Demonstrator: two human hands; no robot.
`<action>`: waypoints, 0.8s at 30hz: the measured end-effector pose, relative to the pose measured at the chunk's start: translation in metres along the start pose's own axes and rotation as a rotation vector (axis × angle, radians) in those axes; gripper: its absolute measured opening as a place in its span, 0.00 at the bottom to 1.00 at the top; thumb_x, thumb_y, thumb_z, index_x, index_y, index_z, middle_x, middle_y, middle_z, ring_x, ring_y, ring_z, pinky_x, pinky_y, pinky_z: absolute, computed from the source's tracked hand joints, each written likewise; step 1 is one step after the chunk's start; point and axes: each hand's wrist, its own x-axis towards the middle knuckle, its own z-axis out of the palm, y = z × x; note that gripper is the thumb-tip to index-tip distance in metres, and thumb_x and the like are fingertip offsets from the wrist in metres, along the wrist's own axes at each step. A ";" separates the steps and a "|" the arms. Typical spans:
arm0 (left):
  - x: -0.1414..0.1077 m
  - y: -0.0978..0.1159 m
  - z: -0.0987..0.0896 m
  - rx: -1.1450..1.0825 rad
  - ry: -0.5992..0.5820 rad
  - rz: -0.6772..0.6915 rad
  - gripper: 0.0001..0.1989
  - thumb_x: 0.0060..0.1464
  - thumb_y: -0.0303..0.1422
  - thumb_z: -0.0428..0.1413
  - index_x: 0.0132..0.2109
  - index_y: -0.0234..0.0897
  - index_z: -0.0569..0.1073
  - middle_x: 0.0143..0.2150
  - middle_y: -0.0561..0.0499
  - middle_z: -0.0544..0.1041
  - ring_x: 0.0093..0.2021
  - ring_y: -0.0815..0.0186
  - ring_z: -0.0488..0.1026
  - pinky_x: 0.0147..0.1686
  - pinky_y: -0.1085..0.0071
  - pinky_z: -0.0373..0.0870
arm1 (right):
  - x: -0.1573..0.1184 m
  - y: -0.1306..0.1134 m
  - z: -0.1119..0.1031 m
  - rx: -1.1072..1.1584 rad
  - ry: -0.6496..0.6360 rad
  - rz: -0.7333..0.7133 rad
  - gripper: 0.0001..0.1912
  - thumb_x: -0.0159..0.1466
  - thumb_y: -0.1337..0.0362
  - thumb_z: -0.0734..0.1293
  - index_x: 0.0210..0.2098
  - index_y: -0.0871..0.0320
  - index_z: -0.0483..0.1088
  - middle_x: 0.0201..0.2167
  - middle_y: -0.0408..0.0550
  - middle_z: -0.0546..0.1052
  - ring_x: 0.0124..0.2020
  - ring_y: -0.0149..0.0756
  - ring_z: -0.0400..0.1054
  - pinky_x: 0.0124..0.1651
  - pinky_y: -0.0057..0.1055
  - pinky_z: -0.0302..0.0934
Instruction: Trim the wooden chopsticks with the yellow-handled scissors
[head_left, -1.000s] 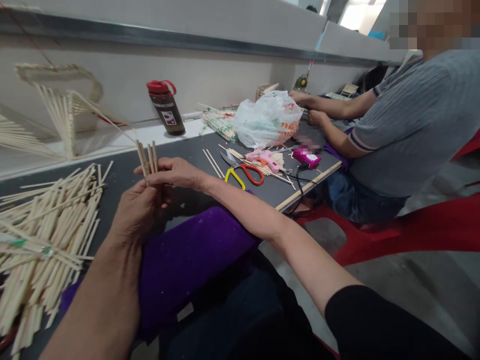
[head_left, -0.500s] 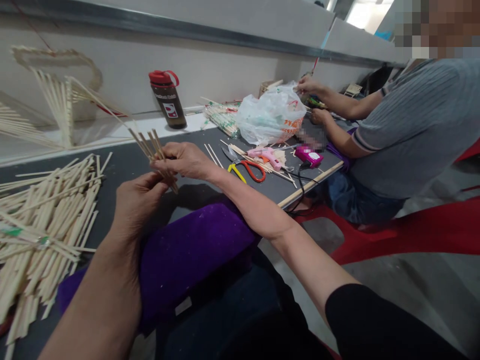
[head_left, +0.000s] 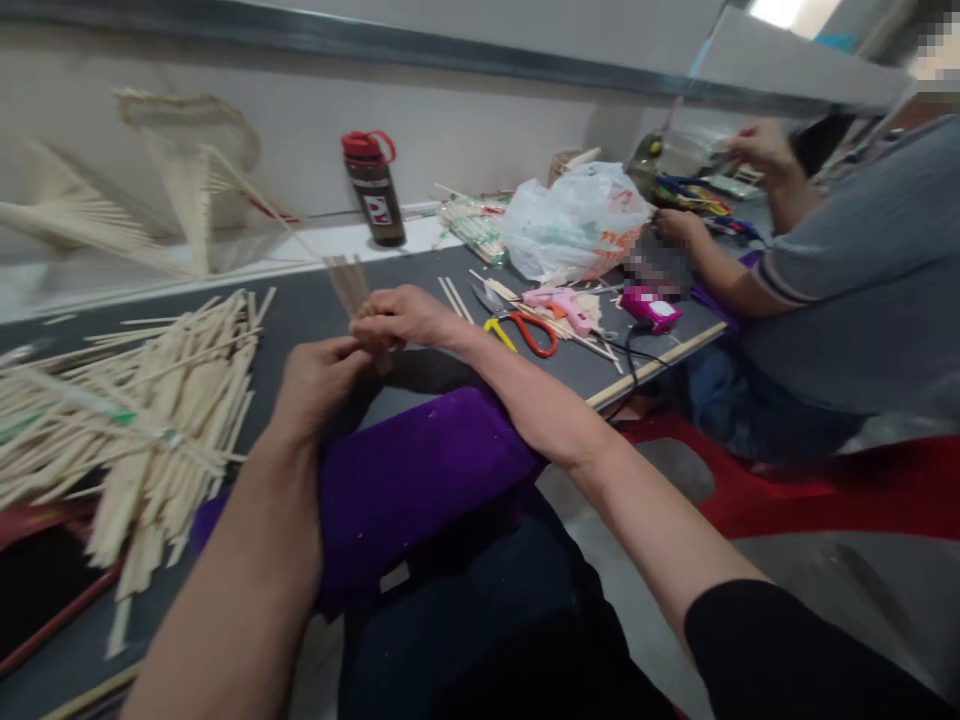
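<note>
A small bundle of wooden sticks (head_left: pixel 346 280) stands upright between my two hands above the dark table, its upper ends blurred. My left hand (head_left: pixel 321 385) is closed around the bundle's lower part, which the fingers mostly hide. Just above and to the right, my right hand (head_left: pixel 405 318) pinches the same sticks with its fingers bent. Below my wrists a purple cloth (head_left: pixel 420 480) lies over my lap and the table's edge. To the left spreads a large heap of loose wooden sticks (head_left: pixel 165 410).
Scissors (head_left: pixel 536 335) with red and yellow handles, a pink glue gun (head_left: pixel 559 305) and a magenta box (head_left: pixel 651 310) lie to the right. Behind stand a red-capped bottle (head_left: pixel 375 190) and a plastic bag (head_left: pixel 574 220). A co-worker (head_left: pixel 862 290) sits at right; stick structures (head_left: pixel 202 200) lean on the wall.
The whole view has swung left, so things appear farther right. My hands stay together on the sticks. The co-worker's far hand has lifted away from the plastic bag.
</note>
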 end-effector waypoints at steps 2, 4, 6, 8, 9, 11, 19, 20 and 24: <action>-0.001 -0.001 0.002 -0.166 -0.036 0.030 0.10 0.52 0.35 0.58 0.38 0.36 0.81 0.28 0.53 0.77 0.30 0.67 0.71 0.31 0.73 0.64 | 0.000 0.007 0.004 0.063 -0.013 -0.003 0.13 0.65 0.67 0.64 0.24 0.63 0.70 0.20 0.36 0.68 0.21 0.22 0.60 0.26 0.21 0.55; -0.001 -0.001 0.004 -0.216 -0.038 0.050 0.07 0.47 0.31 0.59 0.33 0.35 0.81 0.25 0.52 0.75 0.28 0.68 0.70 0.29 0.73 0.63 | -0.002 0.010 0.009 0.124 0.004 -0.005 0.13 0.65 0.67 0.64 0.24 0.63 0.69 0.19 0.37 0.69 0.20 0.22 0.62 0.25 0.21 0.57; -0.002 0.000 0.006 -0.276 -0.036 0.038 0.07 0.46 0.31 0.59 0.32 0.35 0.81 0.25 0.52 0.75 0.27 0.69 0.70 0.29 0.73 0.63 | -0.004 0.009 0.012 0.207 0.047 0.069 0.13 0.64 0.67 0.65 0.23 0.62 0.69 0.17 0.39 0.70 0.20 0.23 0.63 0.25 0.21 0.59; -0.003 0.002 0.007 -0.392 -0.082 -0.003 0.08 0.46 0.33 0.61 0.33 0.34 0.82 0.26 0.51 0.77 0.27 0.69 0.71 0.29 0.73 0.65 | -0.008 0.004 0.014 0.298 0.095 0.138 0.12 0.62 0.67 0.67 0.22 0.62 0.68 0.16 0.39 0.70 0.18 0.24 0.64 0.23 0.21 0.60; -0.004 0.003 0.006 -0.468 -0.110 -0.039 0.10 0.46 0.35 0.62 0.34 0.33 0.81 0.27 0.50 0.77 0.27 0.69 0.72 0.30 0.73 0.66 | -0.009 0.002 0.014 0.346 0.118 0.168 0.11 0.61 0.68 0.67 0.23 0.62 0.69 0.16 0.39 0.71 0.18 0.24 0.64 0.23 0.21 0.60; -0.006 0.007 0.006 -0.605 -0.154 -0.118 0.13 0.45 0.38 0.66 0.34 0.31 0.80 0.28 0.48 0.78 0.27 0.68 0.74 0.31 0.71 0.69 | -0.011 -0.001 0.015 0.438 0.160 0.225 0.06 0.60 0.70 0.67 0.26 0.62 0.70 0.17 0.39 0.72 0.19 0.24 0.65 0.23 0.21 0.61; -0.010 0.013 0.003 -0.724 -0.177 -0.300 0.06 0.50 0.29 0.64 0.32 0.29 0.77 0.28 0.46 0.79 0.26 0.66 0.77 0.32 0.67 0.74 | -0.009 0.007 0.017 0.610 0.242 0.352 0.05 0.63 0.66 0.67 0.32 0.61 0.72 0.25 0.42 0.75 0.23 0.24 0.68 0.22 0.21 0.60; -0.010 0.014 0.004 -0.710 -0.174 -0.310 0.04 0.51 0.28 0.63 0.31 0.30 0.77 0.28 0.46 0.79 0.26 0.67 0.76 0.32 0.67 0.74 | -0.008 0.008 0.018 0.619 0.262 0.349 0.05 0.63 0.64 0.67 0.32 0.60 0.72 0.26 0.43 0.75 0.24 0.24 0.68 0.22 0.21 0.58; -0.009 0.013 0.008 -0.646 -0.198 -0.306 0.05 0.53 0.26 0.60 0.30 0.30 0.77 0.26 0.47 0.78 0.24 0.68 0.76 0.30 0.68 0.73 | -0.006 0.012 0.020 0.666 0.299 0.359 0.06 0.62 0.61 0.68 0.34 0.58 0.73 0.30 0.44 0.76 0.29 0.25 0.67 0.26 0.21 0.56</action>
